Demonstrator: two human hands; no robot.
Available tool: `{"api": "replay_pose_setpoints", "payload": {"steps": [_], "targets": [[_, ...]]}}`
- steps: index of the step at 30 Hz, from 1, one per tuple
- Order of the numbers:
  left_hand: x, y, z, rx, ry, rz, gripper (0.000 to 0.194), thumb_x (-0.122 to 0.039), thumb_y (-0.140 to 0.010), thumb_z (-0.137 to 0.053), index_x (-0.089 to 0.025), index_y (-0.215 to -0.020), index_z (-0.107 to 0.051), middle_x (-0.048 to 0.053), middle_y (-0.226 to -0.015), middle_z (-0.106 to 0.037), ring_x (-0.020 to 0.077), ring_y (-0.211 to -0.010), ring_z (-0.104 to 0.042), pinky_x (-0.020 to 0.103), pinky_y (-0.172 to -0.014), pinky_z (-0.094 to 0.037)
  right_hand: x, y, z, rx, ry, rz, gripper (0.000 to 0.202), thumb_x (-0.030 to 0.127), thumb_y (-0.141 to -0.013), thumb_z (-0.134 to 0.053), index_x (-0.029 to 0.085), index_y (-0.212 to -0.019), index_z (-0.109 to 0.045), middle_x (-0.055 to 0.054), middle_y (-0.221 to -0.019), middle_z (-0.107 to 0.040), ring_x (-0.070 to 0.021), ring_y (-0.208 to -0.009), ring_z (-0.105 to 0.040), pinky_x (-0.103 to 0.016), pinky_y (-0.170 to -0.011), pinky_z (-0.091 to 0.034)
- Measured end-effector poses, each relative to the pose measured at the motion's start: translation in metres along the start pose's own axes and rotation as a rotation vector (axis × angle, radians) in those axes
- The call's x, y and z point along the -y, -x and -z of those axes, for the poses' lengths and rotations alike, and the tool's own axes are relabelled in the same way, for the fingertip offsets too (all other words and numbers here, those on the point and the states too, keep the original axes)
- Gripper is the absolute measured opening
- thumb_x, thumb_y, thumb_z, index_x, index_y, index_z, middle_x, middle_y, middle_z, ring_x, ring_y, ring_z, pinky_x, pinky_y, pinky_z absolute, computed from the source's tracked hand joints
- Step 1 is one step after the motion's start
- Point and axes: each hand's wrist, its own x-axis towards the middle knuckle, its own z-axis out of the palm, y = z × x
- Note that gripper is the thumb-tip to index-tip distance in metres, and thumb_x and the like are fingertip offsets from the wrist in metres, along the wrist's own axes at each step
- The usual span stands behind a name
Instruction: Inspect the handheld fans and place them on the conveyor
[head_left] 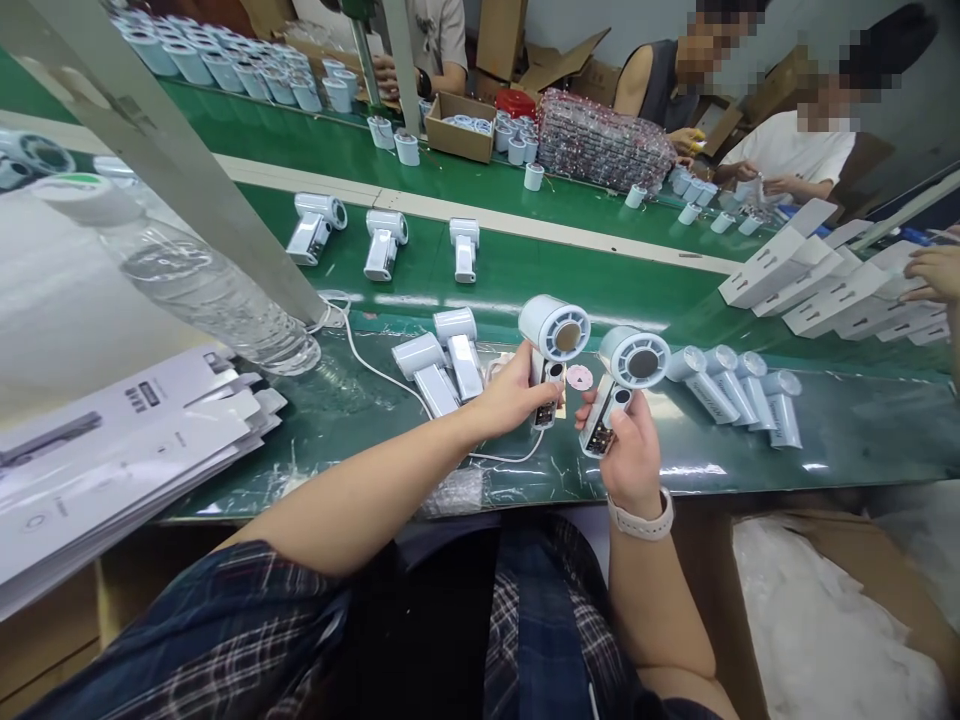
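Over the bench's near edge, my left hand [514,393] grips a pale blue handheld fan [553,328] by its handle, thumb near the round button. A white cable [517,459] runs up to the bottom of that handle. My right hand [632,452], with a pale watch band at the wrist, is closed around the handle of a second handheld fan [634,357]. Both fans stand upright side by side, their circuit boards exposed in the handle fronts. Between them a pink round disc [580,377] lies on the bench.
Two more fans [439,370] lie left of my hands, and several finished-looking ones [739,390] lie right. Fans [386,245] sit on the green conveyor [525,270]. A water bottle [202,275], flat cartons [127,450] and a slanted post [172,150] stand left. Co-workers sit opposite.
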Motion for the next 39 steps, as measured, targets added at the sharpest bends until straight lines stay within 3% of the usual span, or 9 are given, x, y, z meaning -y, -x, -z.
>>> {"api": "replay_pose_setpoints", "payload": {"steps": [5, 11, 16, 22, 25, 28, 30, 35, 39], "targets": [[0.000, 0.000, 0.000, -0.079, -0.099, 0.022, 0.050, -0.039, -0.075, -0.080, -0.021, -0.111, -0.050, 0.004, -0.094, -0.067, 0.0266, -0.092, -0.066, 0.045, -0.088, -0.049, 0.000, 0.000, 0.000, 0.001, -0.033, -0.018, 0.033, 0.039, -0.085, -0.072, 0.025, -0.114, -0.064, -0.004, -0.103, -0.076, -0.0205, -0.082, -0.073, -0.039, -0.074, -0.063], [0.003, -0.002, 0.001, -0.105, -0.160, -0.036, 0.052, -0.039, -0.074, -0.081, -0.020, -0.112, -0.051, 0.008, -0.112, -0.067, 0.0338, -0.118, -0.061, 0.050, -0.106, -0.046, 0.001, 0.000, -0.002, -0.038, -0.019, -0.024, 0.026, 0.033, -0.084, -0.070, 0.025, -0.108, -0.065, -0.003, -0.096, -0.076, -0.0198, -0.075, -0.070, -0.041, -0.074, -0.063], [0.006, -0.004, 0.004, -0.126, -0.224, -0.032, 0.053, -0.039, -0.075, -0.078, -0.019, -0.114, -0.048, 0.010, -0.115, -0.064, 0.0317, -0.115, -0.061, 0.051, -0.105, -0.047, 0.001, -0.001, 0.001, -0.027, -0.003, -0.013, 0.026, 0.033, -0.085, -0.071, 0.025, -0.109, -0.065, -0.004, -0.098, -0.076, -0.0194, -0.074, -0.069, -0.040, -0.072, -0.063], [0.003, -0.002, 0.005, -0.215, -0.414, -0.151, 0.032, -0.040, -0.088, -0.067, -0.019, -0.107, -0.053, 0.011, -0.107, -0.068, 0.0295, -0.106, -0.065, 0.047, -0.100, -0.051, -0.002, -0.001, 0.004, -0.002, -0.018, 0.206, 0.026, 0.037, -0.088, -0.075, 0.027, -0.109, -0.065, 0.000, -0.092, -0.071, -0.0179, -0.075, -0.066, -0.037, -0.072, -0.059], [0.002, -0.010, 0.005, -0.190, -0.612, -0.014, 0.024, -0.034, -0.089, -0.067, -0.019, -0.104, -0.054, 0.011, -0.103, -0.070, 0.0315, -0.102, -0.068, 0.047, -0.095, -0.052, -0.020, -0.009, 0.008, -0.064, 0.067, 0.228, 0.028, 0.038, -0.079, -0.082, 0.026, -0.097, -0.064, 0.003, -0.082, -0.066, -0.0171, -0.076, -0.063, -0.036, -0.077, -0.056], [0.002, -0.018, 0.006, -0.158, -0.784, 0.185, 0.037, -0.026, -0.085, -0.072, -0.019, -0.115, -0.050, 0.012, -0.104, -0.072, 0.0340, -0.098, -0.070, 0.047, -0.088, -0.053, -0.042, -0.018, 0.013, -0.100, 0.165, 0.099, 0.028, 0.035, -0.075, -0.085, 0.023, -0.085, -0.061, 0.004, -0.077, -0.065, -0.0149, -0.072, -0.060, -0.033, -0.075, -0.053], [0.002, -0.019, 0.006, -0.172, -0.816, 0.213, 0.043, -0.027, -0.084, -0.075, -0.020, -0.116, -0.048, 0.012, -0.104, -0.072, 0.0354, -0.098, -0.071, 0.047, -0.085, -0.054, -0.051, -0.021, 0.014, -0.104, 0.170, 0.065, 0.029, 0.035, -0.077, -0.083, 0.023, -0.090, -0.060, 0.005, -0.074, -0.064, -0.0136, -0.067, -0.059, -0.031, -0.070, -0.052], [-0.006, -0.004, 0.002, -0.240, -0.514, 0.044, 0.061, -0.044, -0.073, -0.086, -0.022, -0.112, -0.045, 0.009, -0.102, -0.074, 0.0303, -0.093, -0.073, 0.043, -0.084, -0.055, -0.040, -0.014, 0.010, -0.071, -0.138, -0.075, 0.049, 0.059, -0.085, -0.076, 0.026, -0.114, -0.054, 0.006, -0.072, -0.067, -0.0132, -0.058, -0.060, -0.026, -0.057, -0.049], [-0.010, 0.007, -0.004, 0.016, 0.021, 0.022, 0.060, -0.067, -0.085, -0.063, -0.023, -0.117, -0.038, 0.007, -0.098, -0.075, 0.0219, -0.065, -0.071, 0.035, -0.059, -0.054, -0.018, -0.005, -0.001, 0.013, -0.252, -0.118, 0.056, 0.076, -0.087, -0.066, 0.022, -0.104, -0.067, -0.003, -0.084, -0.073, -0.0168, -0.067, -0.067, -0.030, -0.059, -0.055]]}}
